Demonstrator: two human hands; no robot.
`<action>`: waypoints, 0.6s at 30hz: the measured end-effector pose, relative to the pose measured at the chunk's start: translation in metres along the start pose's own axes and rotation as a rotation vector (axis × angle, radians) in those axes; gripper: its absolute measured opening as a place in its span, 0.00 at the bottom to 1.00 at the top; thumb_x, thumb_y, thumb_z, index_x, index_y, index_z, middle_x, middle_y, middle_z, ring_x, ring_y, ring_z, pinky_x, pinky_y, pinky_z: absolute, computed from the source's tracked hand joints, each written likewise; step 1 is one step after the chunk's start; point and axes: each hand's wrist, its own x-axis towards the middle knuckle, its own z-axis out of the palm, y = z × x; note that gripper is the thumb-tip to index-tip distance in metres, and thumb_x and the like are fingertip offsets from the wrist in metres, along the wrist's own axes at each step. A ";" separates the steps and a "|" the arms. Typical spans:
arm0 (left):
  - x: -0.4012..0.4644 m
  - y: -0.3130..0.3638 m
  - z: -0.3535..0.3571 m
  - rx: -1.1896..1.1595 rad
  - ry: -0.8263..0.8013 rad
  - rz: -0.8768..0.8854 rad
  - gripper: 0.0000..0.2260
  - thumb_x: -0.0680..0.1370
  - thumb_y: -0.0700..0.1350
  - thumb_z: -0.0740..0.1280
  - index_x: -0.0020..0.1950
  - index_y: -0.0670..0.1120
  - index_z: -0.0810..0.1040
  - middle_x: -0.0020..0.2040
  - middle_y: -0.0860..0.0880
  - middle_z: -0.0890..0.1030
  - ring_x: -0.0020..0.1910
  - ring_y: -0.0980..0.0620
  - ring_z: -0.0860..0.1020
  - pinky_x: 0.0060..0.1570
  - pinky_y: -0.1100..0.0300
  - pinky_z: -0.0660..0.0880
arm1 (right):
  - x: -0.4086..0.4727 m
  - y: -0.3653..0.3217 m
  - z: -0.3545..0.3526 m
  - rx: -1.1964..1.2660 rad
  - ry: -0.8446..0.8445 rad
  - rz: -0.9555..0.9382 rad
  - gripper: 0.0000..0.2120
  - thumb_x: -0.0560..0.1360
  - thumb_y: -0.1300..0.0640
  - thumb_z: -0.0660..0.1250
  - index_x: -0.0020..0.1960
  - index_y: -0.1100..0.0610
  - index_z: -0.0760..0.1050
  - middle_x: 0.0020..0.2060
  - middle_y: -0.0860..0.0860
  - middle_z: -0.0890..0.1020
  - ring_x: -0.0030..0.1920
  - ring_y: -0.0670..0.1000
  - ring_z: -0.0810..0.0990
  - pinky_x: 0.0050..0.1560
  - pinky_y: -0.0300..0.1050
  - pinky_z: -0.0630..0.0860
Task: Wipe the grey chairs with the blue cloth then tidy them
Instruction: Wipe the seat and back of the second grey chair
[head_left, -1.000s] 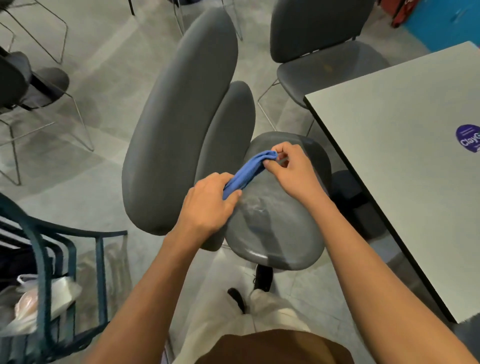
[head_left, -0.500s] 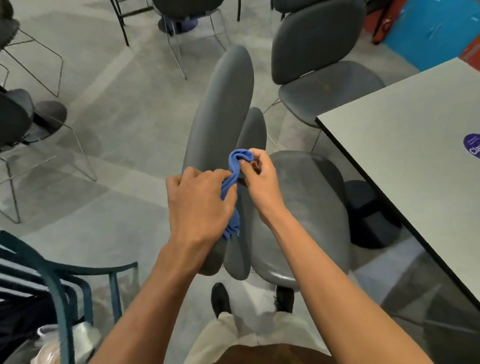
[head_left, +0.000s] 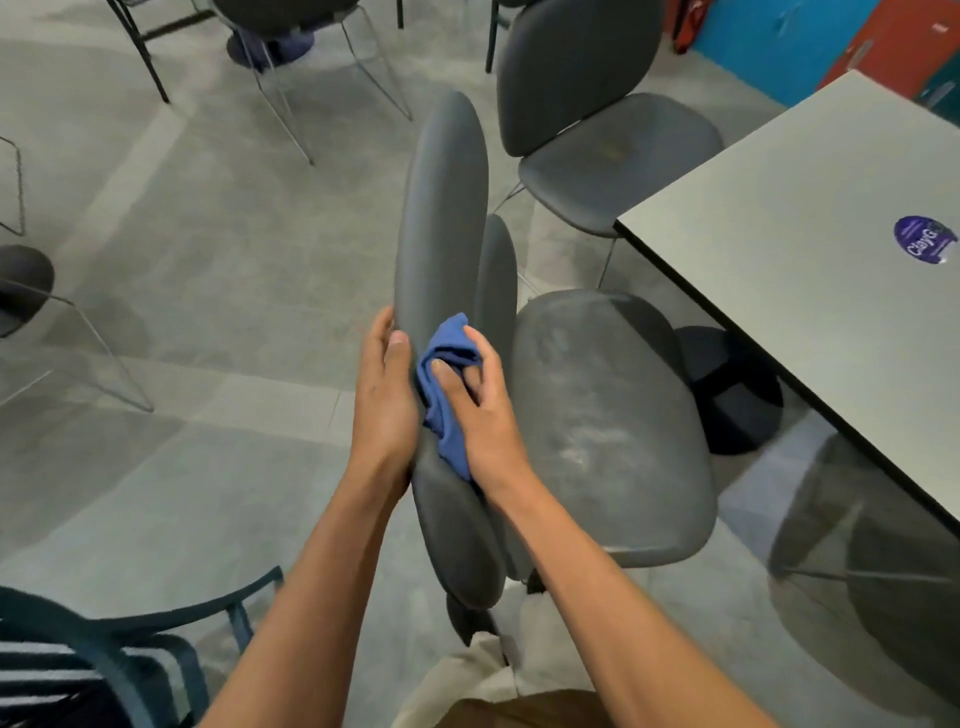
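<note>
A grey chair stands right in front of me, its backrest (head_left: 441, 218) seen edge-on and its dusty seat (head_left: 608, 415) to the right. My left hand (head_left: 384, 400) grips the left edge of the backrest, thumb on top. My right hand (head_left: 478, 410) holds the bunched blue cloth (head_left: 441, 374) against the backrest's inner face. A second backrest (head_left: 496, 280) stands close behind the first. Another grey chair (head_left: 613, 156) stands further back.
A grey table (head_left: 810, 270) with a purple sticker (head_left: 924, 240) fills the right side, its dark base (head_left: 727, 389) under it. Wire-legged dark chairs (head_left: 291, 31) stand at the back and left. A teal chair frame (head_left: 104, 634) is at my lower left.
Both hands held the cloth stretched between them. My left hand has let go of it and taken the backrest's edge; my right hand now has the bunched cloth against the backrest.
</note>
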 end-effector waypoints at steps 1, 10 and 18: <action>0.002 0.000 0.002 -0.087 -0.004 -0.044 0.19 0.87 0.50 0.56 0.78 0.53 0.69 0.71 0.55 0.77 0.66 0.61 0.77 0.68 0.61 0.74 | 0.005 0.000 0.002 -0.033 -0.015 0.012 0.29 0.81 0.51 0.67 0.78 0.47 0.61 0.66 0.48 0.78 0.67 0.44 0.76 0.73 0.50 0.70; 0.002 0.005 0.007 -0.093 -0.017 -0.041 0.19 0.88 0.49 0.51 0.79 0.55 0.69 0.73 0.59 0.75 0.71 0.63 0.73 0.70 0.62 0.71 | 0.125 -0.037 0.028 -0.224 -0.033 0.059 0.33 0.84 0.44 0.58 0.83 0.47 0.46 0.80 0.50 0.60 0.78 0.52 0.61 0.79 0.52 0.59; 0.004 0.001 0.007 -0.017 -0.043 -0.044 0.23 0.85 0.58 0.52 0.81 0.58 0.64 0.77 0.59 0.70 0.76 0.60 0.67 0.77 0.48 0.64 | 0.137 -0.041 0.027 -0.088 0.050 0.148 0.42 0.79 0.35 0.62 0.83 0.46 0.44 0.80 0.51 0.61 0.77 0.53 0.65 0.74 0.46 0.63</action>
